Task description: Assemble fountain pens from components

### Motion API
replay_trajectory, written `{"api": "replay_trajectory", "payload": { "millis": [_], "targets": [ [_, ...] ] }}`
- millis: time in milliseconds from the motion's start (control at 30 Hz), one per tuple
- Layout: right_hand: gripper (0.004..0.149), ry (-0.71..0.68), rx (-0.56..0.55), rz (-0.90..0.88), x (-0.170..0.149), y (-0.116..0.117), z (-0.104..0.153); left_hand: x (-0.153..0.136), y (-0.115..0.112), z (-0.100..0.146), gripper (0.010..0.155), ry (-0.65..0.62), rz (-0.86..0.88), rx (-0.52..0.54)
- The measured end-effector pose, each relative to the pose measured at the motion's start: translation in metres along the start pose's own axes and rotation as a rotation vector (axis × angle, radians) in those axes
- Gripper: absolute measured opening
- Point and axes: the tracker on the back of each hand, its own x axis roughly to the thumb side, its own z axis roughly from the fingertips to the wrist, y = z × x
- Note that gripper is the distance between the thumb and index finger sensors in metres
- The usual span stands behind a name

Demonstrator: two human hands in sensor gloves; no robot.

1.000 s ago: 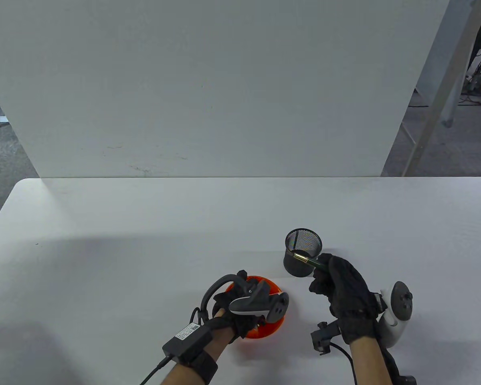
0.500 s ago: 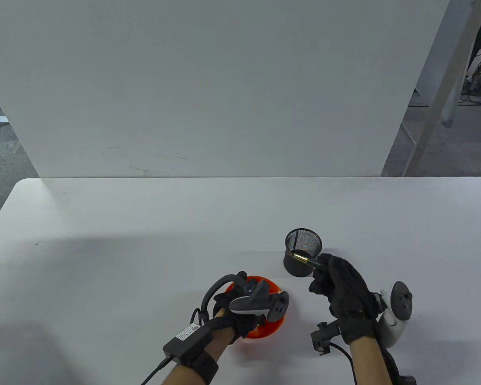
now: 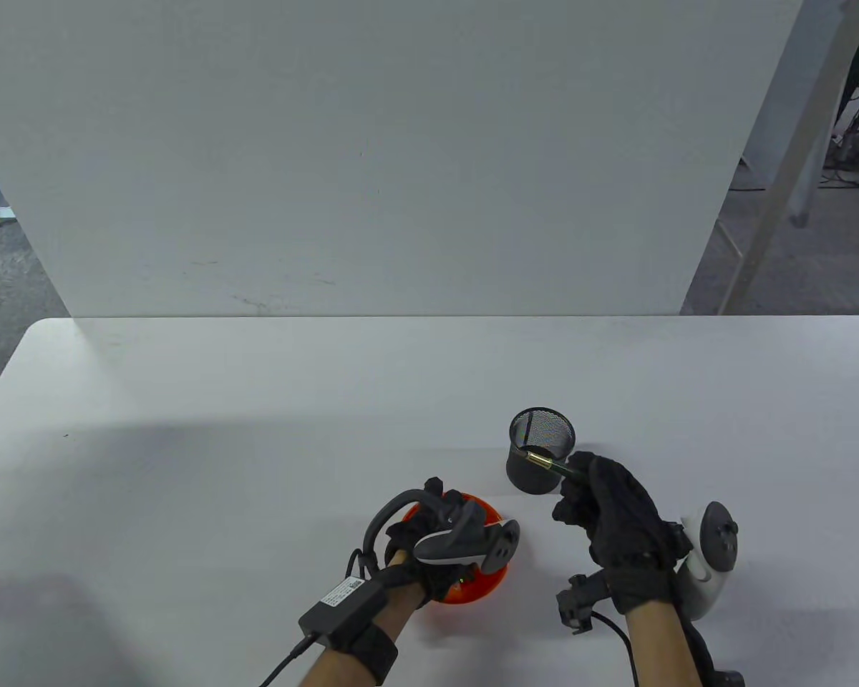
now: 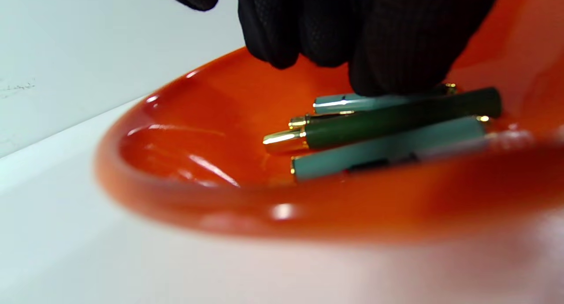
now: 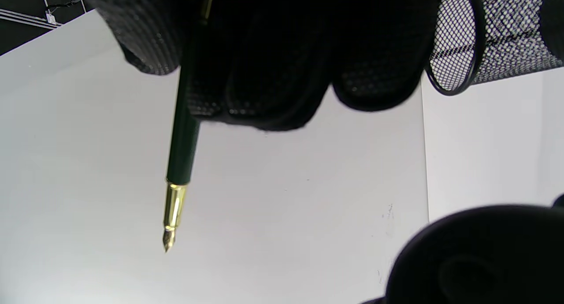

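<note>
An orange bowl near the table's front edge holds several pen parts: a dark green barrel with a gold end and two pale green pieces. My left hand reaches into the bowl. In the left wrist view its fingertips touch the rear pale green piece; whether they grip it is hidden. My right hand holds a dark green pen with its gold nib bare, right beside the black mesh cup.
The mesh cup also shows in the right wrist view. A white board stands along the table's far edge. A wide white tabletop stretches to the left and back. Cables trail from both wrists at the front edge.
My left hand has shifted slightly to the right over the bowl. My right hand and the pen have stayed where they were.
</note>
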Motion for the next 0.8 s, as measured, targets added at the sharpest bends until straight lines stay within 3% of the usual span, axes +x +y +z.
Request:
{"api": "replay_trajectory", "payload": {
  "millis": [500, 800],
  "targets": [
    [0.042, 0.017, 0.015, 0.024, -0.002, 0.002, 0.000, 0.007, 0.013, 0.004, 0.043, -0.018, -0.078, 0.023],
    [0.042, 0.015, 0.016, 0.018, -0.001, 0.002, 0.000, 0.005, 0.003, -0.001, 0.046, -0.001, -0.074, -0.021]
  ]
}}
